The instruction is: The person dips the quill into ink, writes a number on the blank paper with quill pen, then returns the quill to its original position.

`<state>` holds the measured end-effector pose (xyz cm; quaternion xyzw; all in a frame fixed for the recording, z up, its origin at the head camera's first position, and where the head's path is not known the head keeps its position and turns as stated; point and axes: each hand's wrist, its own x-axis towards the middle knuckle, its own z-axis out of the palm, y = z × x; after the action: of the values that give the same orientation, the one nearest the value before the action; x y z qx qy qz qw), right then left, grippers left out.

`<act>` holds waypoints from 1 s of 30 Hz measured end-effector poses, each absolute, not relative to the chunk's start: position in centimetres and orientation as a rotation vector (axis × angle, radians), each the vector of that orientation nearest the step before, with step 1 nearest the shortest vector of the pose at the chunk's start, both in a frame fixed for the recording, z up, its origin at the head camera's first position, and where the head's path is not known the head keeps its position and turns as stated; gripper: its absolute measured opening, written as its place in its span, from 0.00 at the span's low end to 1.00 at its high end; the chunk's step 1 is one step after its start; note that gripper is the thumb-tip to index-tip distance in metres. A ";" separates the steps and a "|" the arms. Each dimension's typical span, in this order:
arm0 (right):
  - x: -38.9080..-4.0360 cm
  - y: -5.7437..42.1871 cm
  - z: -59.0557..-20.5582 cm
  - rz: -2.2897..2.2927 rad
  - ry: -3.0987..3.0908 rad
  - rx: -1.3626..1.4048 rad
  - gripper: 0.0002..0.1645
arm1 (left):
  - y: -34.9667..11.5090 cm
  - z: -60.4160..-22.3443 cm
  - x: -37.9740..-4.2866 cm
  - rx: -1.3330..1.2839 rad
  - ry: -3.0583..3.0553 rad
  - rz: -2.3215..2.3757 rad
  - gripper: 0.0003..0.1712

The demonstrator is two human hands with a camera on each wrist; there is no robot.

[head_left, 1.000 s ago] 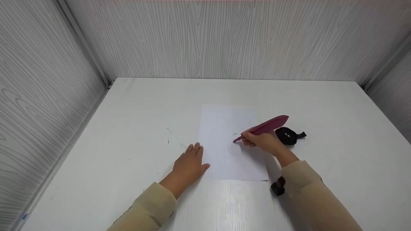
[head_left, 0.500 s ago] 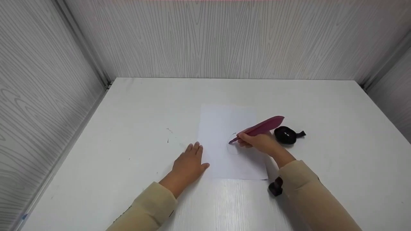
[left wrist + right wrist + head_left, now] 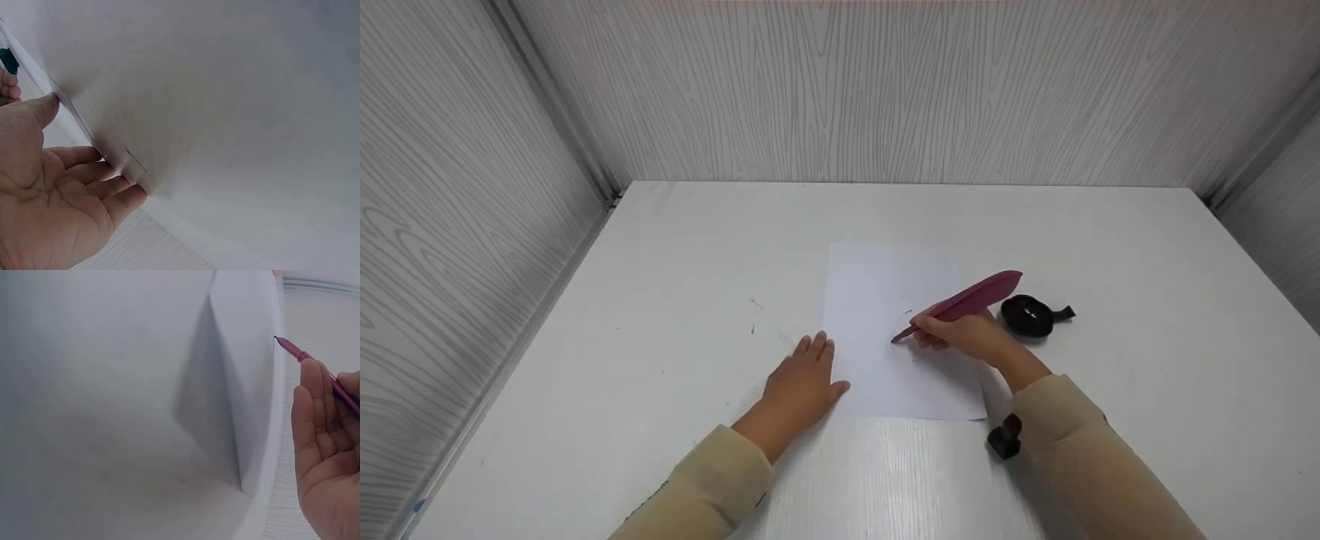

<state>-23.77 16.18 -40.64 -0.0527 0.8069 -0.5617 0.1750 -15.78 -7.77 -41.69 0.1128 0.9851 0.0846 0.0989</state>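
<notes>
My right hand [image 3: 975,336] pinches a dark pink feather pen [image 3: 979,295] above the sheet of white paper [image 3: 862,292]. In the head view the feather end leans up to the right, and the nib points down-left at a faint, rounded drawn outline. The right wrist view shows the slim pink barrel [image 3: 289,347] with its tip right at the paper surface. My left hand [image 3: 802,386] lies flat with its fingertips at the paper's left edge. Seen from the left wrist, its fingers [image 3: 124,202] are nearly straight, touching the surface.
A glossy black oval holder [image 3: 1027,316] with a short stem lies right of the paper. Dark marks [image 3: 753,328] spot the white table [image 3: 697,247] left of it. A small black block [image 3: 1005,437] sits against the right sleeve. Wood-grain panels [image 3: 825,97] enclose the table.
The right hand and feather pen have shifted slightly left, and the nib has moved down along the left side of the outline. The left hand has stayed in place.
</notes>
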 end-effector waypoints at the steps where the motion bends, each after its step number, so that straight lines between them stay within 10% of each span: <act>1: -23.8 16.2 -40.7 -1.592 2.283 -0.147 0.18 | -7.7 -41.7 -15.8 0.331 2.916 0.249 0.40; 30: -23.8 17.1 -38.9 -1.883 2.141 -0.348 0.23 | -7.8 -41.6 -15.7 0.347 2.940 0.250 0.39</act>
<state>-23.79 17.11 -38.87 -0.1201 0.7385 -0.6497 0.1342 -15.73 -7.83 -41.65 0.1163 0.9860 0.0840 0.0854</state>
